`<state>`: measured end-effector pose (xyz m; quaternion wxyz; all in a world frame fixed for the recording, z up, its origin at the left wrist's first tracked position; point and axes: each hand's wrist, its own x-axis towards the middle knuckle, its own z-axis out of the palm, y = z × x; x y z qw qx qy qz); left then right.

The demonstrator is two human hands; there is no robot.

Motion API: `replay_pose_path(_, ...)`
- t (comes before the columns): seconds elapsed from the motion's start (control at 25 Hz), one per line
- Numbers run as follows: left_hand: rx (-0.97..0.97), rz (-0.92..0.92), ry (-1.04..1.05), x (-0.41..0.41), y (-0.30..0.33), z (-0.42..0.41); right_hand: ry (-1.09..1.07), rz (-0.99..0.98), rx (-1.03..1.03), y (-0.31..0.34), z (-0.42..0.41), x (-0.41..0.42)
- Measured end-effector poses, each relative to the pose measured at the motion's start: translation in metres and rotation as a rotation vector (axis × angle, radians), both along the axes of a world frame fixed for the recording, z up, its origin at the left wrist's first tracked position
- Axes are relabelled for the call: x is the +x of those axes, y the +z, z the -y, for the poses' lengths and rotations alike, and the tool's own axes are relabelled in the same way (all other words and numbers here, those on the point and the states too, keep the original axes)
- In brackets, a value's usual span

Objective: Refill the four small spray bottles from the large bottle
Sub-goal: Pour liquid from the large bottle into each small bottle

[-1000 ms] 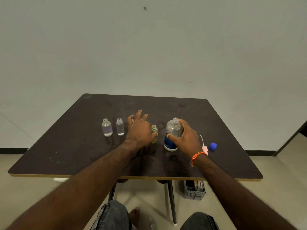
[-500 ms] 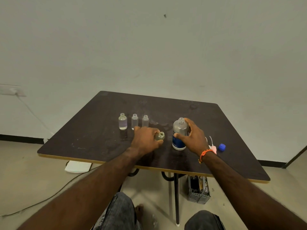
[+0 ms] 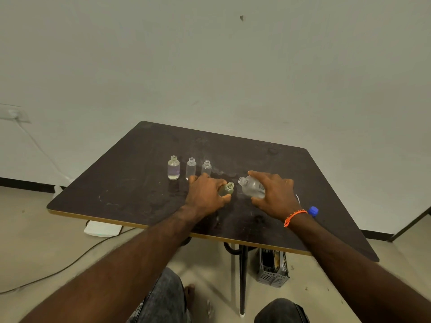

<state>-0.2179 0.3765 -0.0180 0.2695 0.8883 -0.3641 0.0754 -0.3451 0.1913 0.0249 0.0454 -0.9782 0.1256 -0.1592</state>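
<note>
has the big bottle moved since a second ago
Yes. The large bottle, upright before, now tilts in the right hand, its mouth leaning left toward the small bottle held by the left hand.

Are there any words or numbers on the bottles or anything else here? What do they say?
No text can be read anywhere.
Large bottle, gripped and tilted by the right hand: its label shows dark marks, too blurred to read.
Greenish small bottle in the left hand: no lettering visible.
Three small clear bottles on the table: no lettering visible.
</note>
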Motion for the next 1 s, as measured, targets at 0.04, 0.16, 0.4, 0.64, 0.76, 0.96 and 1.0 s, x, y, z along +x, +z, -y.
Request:
replay_pose_path(0.04,0.006,0.005,-0.004,0.000,-0.001,0.000,0.000,-0.012,-0.035,0.000,0.002,0.000)
replay_pose_path(0.16,0.035,0.004,-0.015,0.002,-0.005,0.003,-0.008,-0.039,-0.081,0.000,0.005,0.003)
replay_pose_path(0.4,0.058,0.029,-0.019,0.002,-0.008,0.007,0.004,-0.060,-0.174,0.001,0.007,0.005)
replay_pose_path(0.64,0.051,0.018,-0.025,0.004,-0.010,0.008,0.003,-0.068,-0.213,0.004,0.010,0.005)
replay_pose_path(0.76,0.049,0.027,-0.025,0.003,-0.009,0.008,0.003,-0.062,-0.233,0.006,0.011,0.005)
replay_pose_path(0.96,0.048,0.022,-0.019,0.001,-0.008,0.010,0.009,-0.064,-0.250,0.008,0.011,0.004)
replay_pose_path(1.0,0.049,0.022,-0.019,0.002,-0.007,0.010,0.011,-0.068,-0.254,0.008,0.011,0.004)
